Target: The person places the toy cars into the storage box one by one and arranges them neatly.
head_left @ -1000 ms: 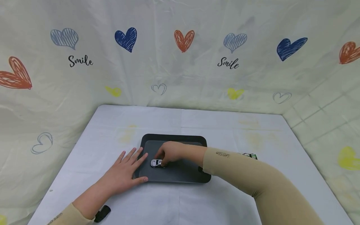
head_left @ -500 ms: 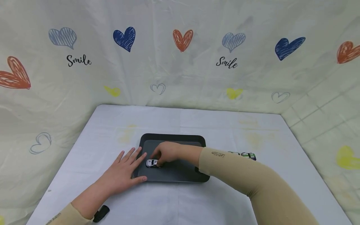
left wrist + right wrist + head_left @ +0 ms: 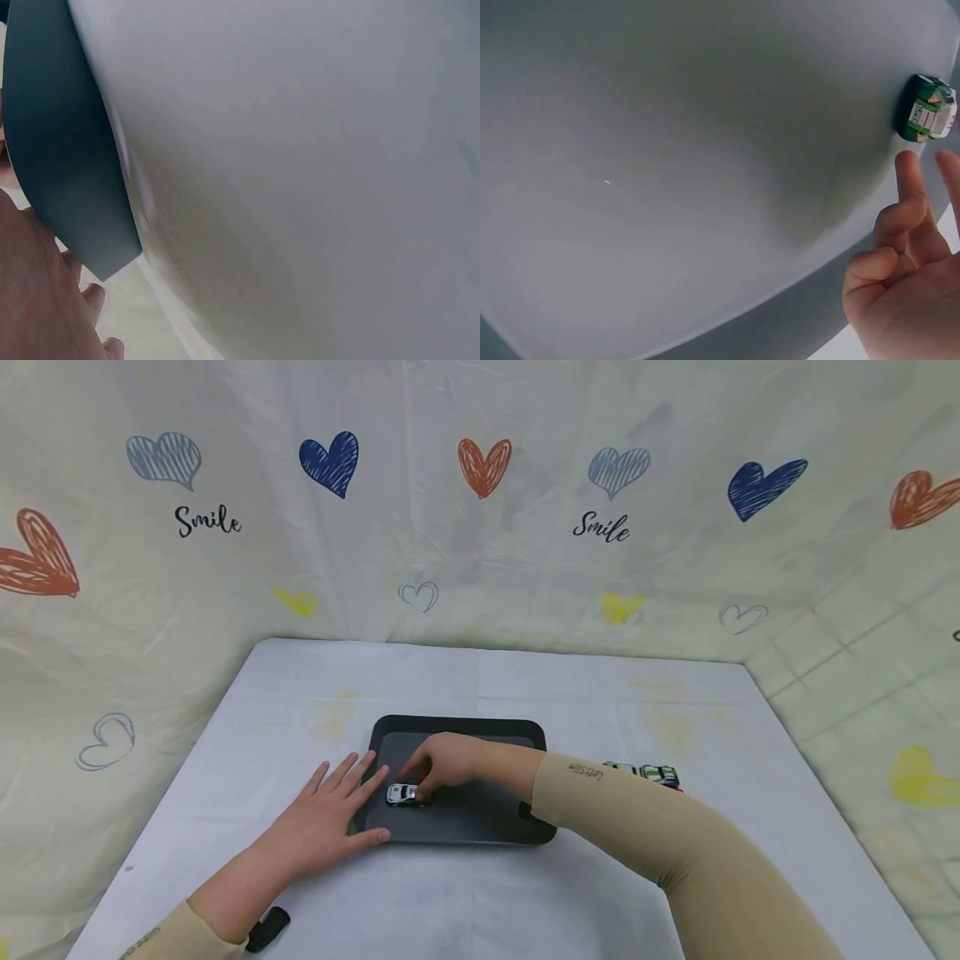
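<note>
On the dark grey tray (image 3: 480,827), toward its left end, sits a small toy car (image 3: 401,794) with white and dark parts. The right wrist view shows green and white on the toy car (image 3: 928,109). My right hand (image 3: 446,760) is over its rear end, thumb beside the car and index finger bent above it. In the right wrist view the fingertips (image 3: 907,161) are right by the car, with a narrow gap. My left hand (image 3: 318,822) is spread at the tray's left edge, fingertips on the rim and thumb at the near left corner.
More toy cars (image 3: 660,775), white and green, stand on the white table right of the tray, partly behind my right sleeve (image 3: 622,818). A dark object (image 3: 525,811) shows at the tray's right end beside the cuff. A small black block (image 3: 268,930) is by my left wrist.
The toy car slid a little to the left with my right hand, then stayed put. The right hand has since lifted slightly. The left hand keeps its place on the tray.
</note>
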Motion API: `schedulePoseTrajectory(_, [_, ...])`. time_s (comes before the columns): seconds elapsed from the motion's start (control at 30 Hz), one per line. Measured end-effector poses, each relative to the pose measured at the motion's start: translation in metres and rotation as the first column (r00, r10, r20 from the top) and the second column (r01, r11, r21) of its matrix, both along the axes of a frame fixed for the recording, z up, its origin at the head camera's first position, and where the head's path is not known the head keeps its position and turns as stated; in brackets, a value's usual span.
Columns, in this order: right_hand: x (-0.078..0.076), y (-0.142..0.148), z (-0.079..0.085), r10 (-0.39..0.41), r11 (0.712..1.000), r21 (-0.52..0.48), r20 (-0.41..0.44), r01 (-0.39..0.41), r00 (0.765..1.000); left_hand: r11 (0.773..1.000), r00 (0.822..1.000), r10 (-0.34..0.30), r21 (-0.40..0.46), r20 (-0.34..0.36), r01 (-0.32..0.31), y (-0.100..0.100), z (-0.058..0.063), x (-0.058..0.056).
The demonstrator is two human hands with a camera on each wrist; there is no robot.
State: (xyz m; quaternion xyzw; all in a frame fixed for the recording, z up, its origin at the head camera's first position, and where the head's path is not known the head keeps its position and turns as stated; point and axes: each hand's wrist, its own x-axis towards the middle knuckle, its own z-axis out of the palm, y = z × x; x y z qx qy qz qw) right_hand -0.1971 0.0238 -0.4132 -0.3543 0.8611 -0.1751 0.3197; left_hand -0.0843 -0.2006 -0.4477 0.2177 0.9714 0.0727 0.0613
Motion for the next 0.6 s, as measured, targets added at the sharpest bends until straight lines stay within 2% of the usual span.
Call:
schedulePoseTrajectory(0.2, [-0.004, 0.007, 0.006, -0.004, 0.999, -0.047, 0.012, 0.005, 1.0, 1.0, 1.0, 0.001, -0.005, 0.008, -0.001, 0.0, 0.001, 0.0])
schedulePoseTrajectory(0.43, [-0.012, 0.025, 0.025, -0.015, 0.991, -0.13, 0.013, 0.017, 1.0, 1.0, 1.0, 0.01, 0.0, 0.016, -0.01, 0.001, 0.001, 0.0])
schedulePoseTrajectory(0.6, [-0.014, 0.046, 0.037, -0.078, 0.98, -0.183, 0.003, 0.077, 0.997, 1.0, 0.999, 0.027, -0.001, 0.031, -0.027, 0.003, 0.002, 0.0])
